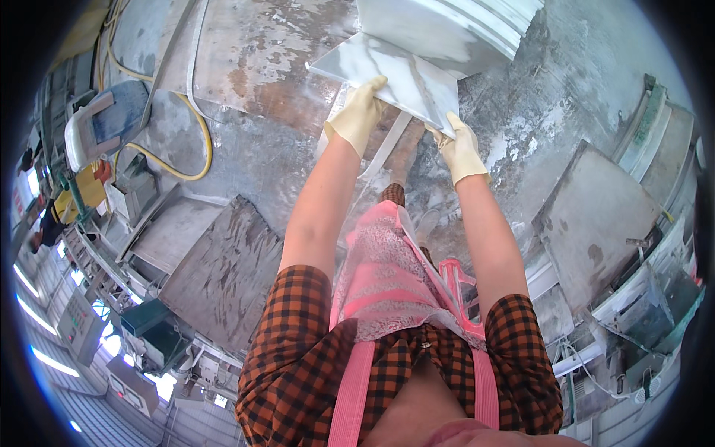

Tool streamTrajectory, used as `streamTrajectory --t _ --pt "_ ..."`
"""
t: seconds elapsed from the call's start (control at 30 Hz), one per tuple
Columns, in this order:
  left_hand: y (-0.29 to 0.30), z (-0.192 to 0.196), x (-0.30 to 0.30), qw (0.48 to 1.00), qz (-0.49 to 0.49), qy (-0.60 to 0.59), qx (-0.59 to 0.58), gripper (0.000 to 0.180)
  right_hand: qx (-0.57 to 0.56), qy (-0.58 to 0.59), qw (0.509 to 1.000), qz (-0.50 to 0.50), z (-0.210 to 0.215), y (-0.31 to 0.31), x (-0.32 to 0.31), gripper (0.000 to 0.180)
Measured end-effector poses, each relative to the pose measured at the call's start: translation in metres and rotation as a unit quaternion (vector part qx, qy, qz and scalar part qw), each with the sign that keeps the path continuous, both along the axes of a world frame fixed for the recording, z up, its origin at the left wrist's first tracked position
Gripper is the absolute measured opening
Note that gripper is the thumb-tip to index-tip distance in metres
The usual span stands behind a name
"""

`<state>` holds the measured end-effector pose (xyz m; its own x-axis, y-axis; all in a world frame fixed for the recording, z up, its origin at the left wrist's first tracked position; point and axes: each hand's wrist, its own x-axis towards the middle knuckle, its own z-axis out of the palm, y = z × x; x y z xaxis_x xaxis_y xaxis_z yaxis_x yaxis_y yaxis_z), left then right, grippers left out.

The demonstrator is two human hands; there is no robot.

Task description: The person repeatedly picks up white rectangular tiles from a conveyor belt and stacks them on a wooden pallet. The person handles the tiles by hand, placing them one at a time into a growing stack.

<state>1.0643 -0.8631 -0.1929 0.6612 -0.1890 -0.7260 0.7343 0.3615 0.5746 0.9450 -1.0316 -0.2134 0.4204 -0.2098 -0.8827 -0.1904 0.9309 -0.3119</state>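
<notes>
A white marble tile [406,71] with grey veins is held out in front of me by its near edge. My left hand [359,115], in a cream rubber glove, is closed round that edge at the left, thumb on top. Gloved the same way, my right hand [462,149] grips the tile's near right corner. Just beyond the tile stands a row of white slabs [447,33] on edge, the closest one facing me. The fingers under the tile are mostly hidden.
A yellow hose [202,134] loops over the wet, stained floor at the left, near a blue and white chair-like object [112,123]. Large flat boards lie at the left [223,268] and right [596,223]. Machinery and a control box [80,324] stand at lower left.
</notes>
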Motion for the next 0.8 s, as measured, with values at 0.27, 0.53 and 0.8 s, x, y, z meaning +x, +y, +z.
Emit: streamTrajectory --t 0.27,0.53,0.8 --pt "-0.011 -0.001 0.004 0.993 0.077 0.017 -0.083 0.040 0.005 0.005 1.000 0.000 0.003 -0.006 0.001 0.035" --pt "-0.029 0.037 0.040 0.965 -0.190 -0.178 0.036 0.051 0.038 -0.022 0.997 -0.067 0.036 -0.035 0.039 0.058" --pt "0.082 0.030 -0.032 0.948 -0.142 -0.125 0.256 0.050 -0.374 0.157 0.757 0.512 0.064 -0.128 -0.141 0.042"
